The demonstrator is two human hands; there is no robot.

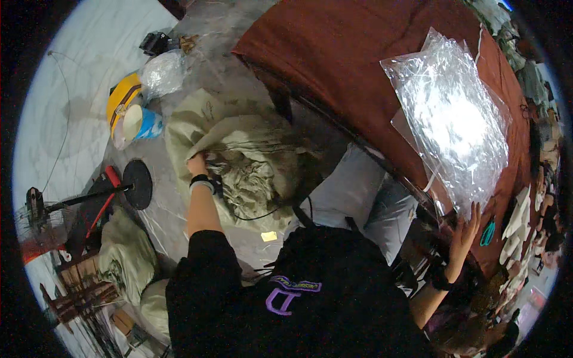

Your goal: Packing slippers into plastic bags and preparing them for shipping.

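The sack's [239,149] pale cloth was pinched, seemingly, by the left hand [196,163], while the spread right hand [465,230] was best kept flat beside the plastic bags [453,119].

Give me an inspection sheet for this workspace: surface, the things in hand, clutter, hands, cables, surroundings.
Surface: table with a dark red cloth; grey floor beside it.
Job's things: open pale sack of fabric on the floor; stack of clear plastic bags on the cloth.
Clutter: yellow and blue containers, filled clear bag, more sacks.
Hands: left hand at the sack's rim, grip not clear; right hand flat, fingers spread, at the plastic stack's near edge.
Cables: dark cord across the sack.
Surroundings: floor fan with round base, white pieces at the right.
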